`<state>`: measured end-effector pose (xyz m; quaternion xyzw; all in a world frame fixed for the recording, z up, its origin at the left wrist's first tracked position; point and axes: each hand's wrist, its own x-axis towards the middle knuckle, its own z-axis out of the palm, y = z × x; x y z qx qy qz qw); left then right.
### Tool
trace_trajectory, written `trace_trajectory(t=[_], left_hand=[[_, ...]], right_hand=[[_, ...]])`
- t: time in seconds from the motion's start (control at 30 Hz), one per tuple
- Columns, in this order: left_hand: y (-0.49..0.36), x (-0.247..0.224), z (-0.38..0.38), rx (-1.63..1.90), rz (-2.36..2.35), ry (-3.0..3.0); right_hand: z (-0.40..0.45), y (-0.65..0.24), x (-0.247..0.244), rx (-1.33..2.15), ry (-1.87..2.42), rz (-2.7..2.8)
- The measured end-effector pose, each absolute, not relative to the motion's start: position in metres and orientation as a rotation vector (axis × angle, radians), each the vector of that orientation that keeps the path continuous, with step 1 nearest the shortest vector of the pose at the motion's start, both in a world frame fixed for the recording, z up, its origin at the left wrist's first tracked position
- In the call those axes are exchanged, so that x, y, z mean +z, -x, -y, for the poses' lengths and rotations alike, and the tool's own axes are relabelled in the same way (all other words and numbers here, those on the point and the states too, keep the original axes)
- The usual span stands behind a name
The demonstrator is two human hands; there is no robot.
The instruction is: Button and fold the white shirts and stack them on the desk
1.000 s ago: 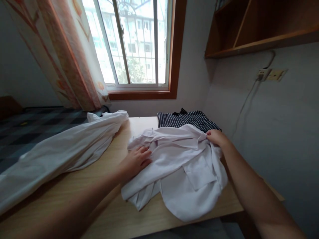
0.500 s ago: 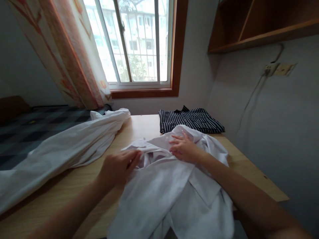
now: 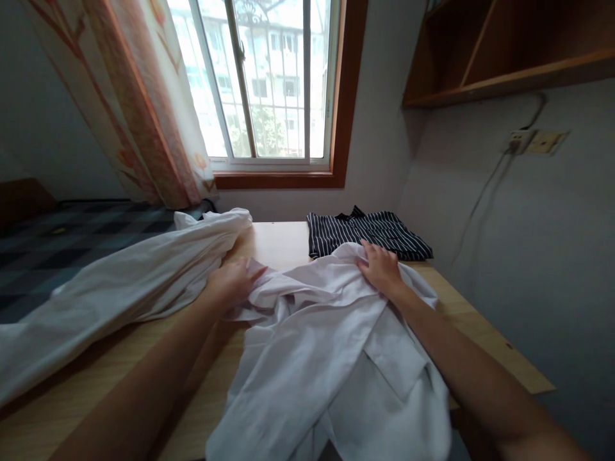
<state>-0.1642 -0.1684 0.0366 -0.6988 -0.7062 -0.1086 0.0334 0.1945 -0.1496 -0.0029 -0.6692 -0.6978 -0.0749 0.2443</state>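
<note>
A rumpled white shirt [image 3: 307, 358] with a patch pocket lies in front of me and hangs over the table's near edge. At its far left corner, my left hand [image 3: 233, 282] is closed on the cloth, thumb pointing right. My right hand [image 3: 382, 269] rests on the shirt's far right edge, its fingers extended over the fabric and the thumb apart. Just beyond those fingers lies a folded black-and-white striped shirt [image 3: 360, 234].
Another white garment [image 3: 144, 275] stretches along the left side of the wooden table [image 3: 276, 240]. A plaid-covered bed [image 3: 96, 224] adjoins on the left. A wall shelf [image 3: 504, 73] hangs above a plugged-in socket [image 3: 521, 141] at right. Behind are a window and curtain.
My left hand has moved away and slightly left, drawing the shirt's corner outward. My right hand has slid right and away to the far edge of the cloth.
</note>
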Motion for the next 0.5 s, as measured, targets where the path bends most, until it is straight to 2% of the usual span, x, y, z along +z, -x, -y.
trace_trajectory(t=[0.1, 0.17, 0.3, 0.5], left_hand=[[0.176, 0.038, 0.168, -0.208, 2.135, 2.291], [0.184, 0.043, 0.17, -0.219, 2.104, 2.347], [0.197, 0.053, 0.175, -0.577, 2.066, 2.077], [0.212, 0.054, 0.18, -1.003, 1.663, 2.023]], right_hand=[[0.141, -0.216, -0.002, 0.143, 1.889, 1.93], [0.136, -0.231, 0.0, 0.23, 1.795, 1.845], [0.129, -0.257, 0.004, 0.221, 1.579, 1.546], [0.126, -0.27, 0.003, 0.064, 1.276, 1.416]])
